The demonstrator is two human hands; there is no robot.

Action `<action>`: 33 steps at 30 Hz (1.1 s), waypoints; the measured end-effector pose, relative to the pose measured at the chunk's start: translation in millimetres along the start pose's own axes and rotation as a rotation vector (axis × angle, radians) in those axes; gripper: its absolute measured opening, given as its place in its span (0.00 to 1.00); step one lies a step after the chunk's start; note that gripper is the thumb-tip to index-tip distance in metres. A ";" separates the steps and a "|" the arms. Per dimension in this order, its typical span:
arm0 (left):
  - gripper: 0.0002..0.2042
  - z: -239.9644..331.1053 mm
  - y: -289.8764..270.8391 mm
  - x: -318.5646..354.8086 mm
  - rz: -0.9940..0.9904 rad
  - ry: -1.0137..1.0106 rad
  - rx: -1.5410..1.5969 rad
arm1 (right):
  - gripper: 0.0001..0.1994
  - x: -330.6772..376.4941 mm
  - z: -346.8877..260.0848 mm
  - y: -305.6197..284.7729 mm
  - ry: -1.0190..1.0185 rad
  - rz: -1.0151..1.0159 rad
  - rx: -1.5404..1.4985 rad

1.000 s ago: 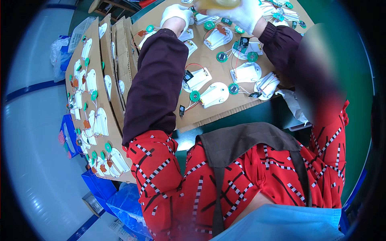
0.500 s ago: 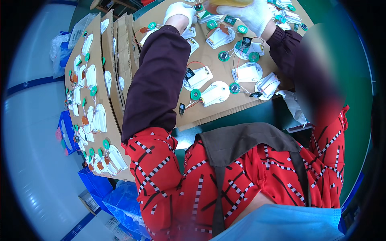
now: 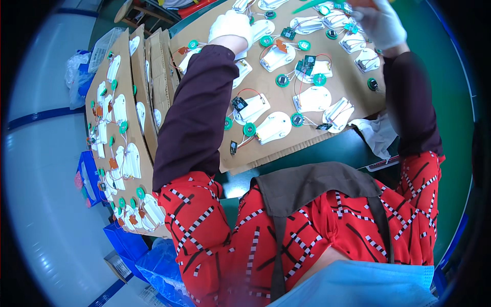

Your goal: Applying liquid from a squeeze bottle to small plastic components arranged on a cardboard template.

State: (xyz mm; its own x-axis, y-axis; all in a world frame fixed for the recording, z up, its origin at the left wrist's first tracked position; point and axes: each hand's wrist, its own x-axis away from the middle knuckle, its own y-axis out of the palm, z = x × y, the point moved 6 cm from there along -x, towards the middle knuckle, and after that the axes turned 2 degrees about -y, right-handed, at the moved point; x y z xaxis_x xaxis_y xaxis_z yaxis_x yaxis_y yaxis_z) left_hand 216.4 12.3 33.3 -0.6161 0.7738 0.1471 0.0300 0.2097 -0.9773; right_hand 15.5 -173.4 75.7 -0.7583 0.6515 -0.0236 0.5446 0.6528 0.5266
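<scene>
My left hand [image 3: 231, 29], in a white glove, is over the far left of the cardboard sheet [image 3: 245, 162]. Its fingers curl under and are hidden; what they hold, if anything, does not show. Beside it lies a white plastic casing [image 3: 239, 72]. At the far right edge, my gloved right hand [image 3: 386, 25] is raised, smeared by motion and closed round a blurred thing I cannot make out. Left of that hand, a green tapered piece [image 3: 308, 5] shows at the top edge. Several white casings [image 3: 274, 127] lie about, wired to small round green-rimmed parts [image 3: 249, 129] and dark circuit boards [image 3: 239, 104].
On the left, more cardboard sheets [image 3: 162, 71] stand layered, and another sheet carries rows of white casings [image 3: 132, 159]. A crumpled white cloth [image 3: 377, 137] hangs by the near right corner. Blue bins [image 3: 124, 243] and clear plastic bags [image 3: 166, 268] sit at lower left.
My right hand has swung to the right, uncovering more casings; the yellowish thing seen at it before no longer shows clearly. My left hand has come slightly nearer, its fingers more tucked under.
</scene>
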 end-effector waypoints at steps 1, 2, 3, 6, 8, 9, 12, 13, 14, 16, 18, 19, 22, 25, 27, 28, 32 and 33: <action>0.15 8.8 -5.4 -0.3 0.126 0.100 -0.071 | 0.17 5.0 -20.9 -19.4 -0.028 0.037 0.009; 0.15 13.4 -9.9 -9.9 0.146 0.123 -0.067 | 0.18 9.5 -40.3 -35.2 -0.060 0.075 0.019; 0.15 9.6 -13.6 -12.1 0.138 0.108 -0.126 | 0.17 18.3 -45.1 -31.2 -0.082 0.077 0.002; 0.14 -17.0 -16.1 -41.6 0.120 -0.038 -0.072 | 0.16 30.5 -53.1 -34.7 -0.079 0.113 -0.046; 0.12 -34.9 -11.3 -70.7 0.107 -0.084 0.116 | 0.15 32.5 -55.2 -22.4 -0.087 0.094 -0.093; 0.23 -33.4 -2.9 -90.4 0.047 -0.027 0.205 | 0.15 33.9 -54.7 -17.5 -0.084 0.090 -0.122; 0.19 -23.0 21.2 -119.6 0.175 -0.069 0.017 | 0.13 25.3 -53.0 -22.8 -0.151 0.071 0.038; 0.21 -24.2 24.1 -117.6 0.177 -0.052 -0.004 | 0.12 25.8 -51.7 -14.7 -0.166 0.082 0.007; 0.21 -33.5 33.6 -124.9 0.129 -0.083 0.020 | 0.12 24.5 -53.6 -12.4 -0.119 0.002 0.055; 0.18 -15.5 22.4 -123.3 0.069 -0.083 0.081 | 0.12 16.4 -54.0 -18.7 -0.156 -0.029 0.042; 0.17 -8.5 12.6 -114.0 0.051 -0.074 0.100 | 0.12 10.4 -50.1 -12.0 -0.116 0.006 0.012; 0.16 -10.3 11.5 -108.3 0.034 -0.074 0.124 | 0.12 6.6 -44.7 -4.3 -0.071 0.031 -0.014; 0.14 -16.4 4.2 -95.0 0.095 -0.041 0.086 | 0.12 -8.0 -26.7 25.5 0.020 -0.054 -0.122; 0.14 -21.1 1.8 -87.7 0.152 -0.131 0.258 | 0.13 -32.2 -6.4 33.5 -0.098 -0.154 -0.074; 0.15 -32.9 -1.1 -77.3 0.168 -0.271 0.406 | 0.14 -48.1 6.4 43.5 -0.136 -0.096 0.024; 0.15 -40.1 4.4 -77.7 0.167 -0.277 0.401 | 0.16 -47.2 14.3 43.1 0.038 0.088 0.178; 0.17 -56.0 24.8 -85.8 0.328 -0.290 0.526 | 0.22 -88.4 57.3 49.8 -0.087 -0.074 0.115; 0.16 -65.6 34.1 -86.3 0.226 -0.334 0.656 | 0.25 -87.3 59.0 61.4 -0.178 -0.075 0.113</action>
State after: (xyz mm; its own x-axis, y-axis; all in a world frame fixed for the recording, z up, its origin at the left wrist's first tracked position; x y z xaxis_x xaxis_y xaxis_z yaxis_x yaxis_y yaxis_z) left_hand 322.2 -8.1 -2.6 -0.8587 0.5121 -0.0192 -0.2249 -0.4104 -0.8837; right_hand 136.3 -167.4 60.0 -0.7281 0.6511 -0.2144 0.5332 0.7345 0.4197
